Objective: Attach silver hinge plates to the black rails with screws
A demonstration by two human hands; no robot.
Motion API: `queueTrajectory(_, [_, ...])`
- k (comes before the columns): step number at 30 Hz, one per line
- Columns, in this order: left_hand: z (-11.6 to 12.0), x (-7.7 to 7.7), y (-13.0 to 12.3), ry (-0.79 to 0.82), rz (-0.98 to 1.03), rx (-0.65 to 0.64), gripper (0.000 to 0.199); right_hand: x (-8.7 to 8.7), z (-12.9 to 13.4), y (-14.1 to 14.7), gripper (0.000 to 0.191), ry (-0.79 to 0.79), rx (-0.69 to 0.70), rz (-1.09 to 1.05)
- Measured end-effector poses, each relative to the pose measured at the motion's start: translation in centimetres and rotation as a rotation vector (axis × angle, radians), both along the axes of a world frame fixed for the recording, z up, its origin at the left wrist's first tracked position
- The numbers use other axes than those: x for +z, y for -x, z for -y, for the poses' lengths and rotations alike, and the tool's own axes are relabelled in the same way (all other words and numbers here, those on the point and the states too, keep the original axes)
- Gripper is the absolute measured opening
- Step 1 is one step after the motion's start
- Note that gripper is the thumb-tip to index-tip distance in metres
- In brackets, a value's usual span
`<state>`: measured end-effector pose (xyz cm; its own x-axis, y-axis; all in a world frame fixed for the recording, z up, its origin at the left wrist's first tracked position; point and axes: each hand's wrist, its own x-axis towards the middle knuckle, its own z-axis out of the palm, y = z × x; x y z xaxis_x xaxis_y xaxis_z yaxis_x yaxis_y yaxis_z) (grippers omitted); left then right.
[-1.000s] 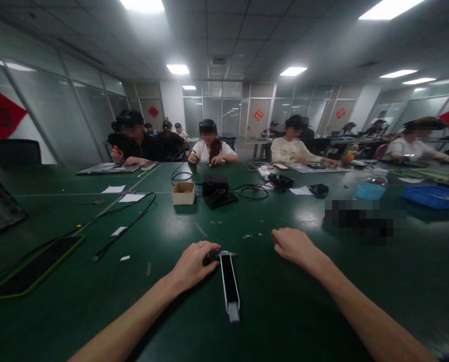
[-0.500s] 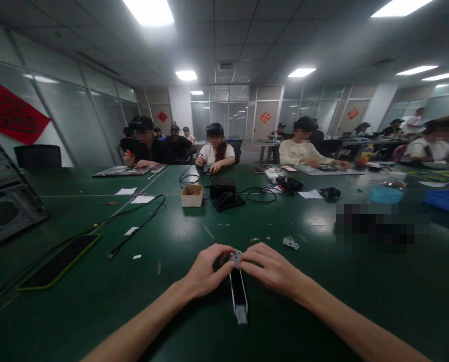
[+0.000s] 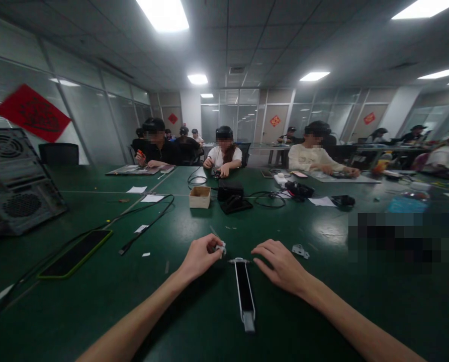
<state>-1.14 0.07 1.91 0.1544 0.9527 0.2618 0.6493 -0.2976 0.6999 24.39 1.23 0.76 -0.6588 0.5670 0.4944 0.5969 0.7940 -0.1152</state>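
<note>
Beige box (image 3: 199, 198) beyond the left hand (image 3: 201, 256)

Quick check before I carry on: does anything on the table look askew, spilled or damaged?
I see no spill or clear damage. A small white scrap lies loose on the green tabletop, left of the left hand; it looks like litter.
</note>
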Motion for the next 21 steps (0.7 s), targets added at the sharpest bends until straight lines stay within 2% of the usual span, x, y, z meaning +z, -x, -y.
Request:
queueTrajectory(4, [-0.4, -0.2, 0.3, 0.142, 0.009, -0.010, 0.013, -0.3, 0.0, 0.0, 0.025, 0.139, 0.027, 0.093])
queueTrajectory(10, [-0.2, -0.4, 0.0, 0.280, 0.034, -0.037, 0.019, -0.4, -0.1, 0.4, 0.026, 0.129, 0.049, 0.088])
queueTrajectory(17, [0.7, -0.1, -0.7, 0.229, -0.051, -0.067, 0.018, -0.8, -0.2, 0.5, 0.024, 0.138, 0.071, 0.057])
queueTrajectory(21, [0.9, 0.0, -0.9, 0.081, -0.280, -0.103, 0.015, -0.9, -0.3, 0.5, 0.023, 0.141, 0.077, 0.045])
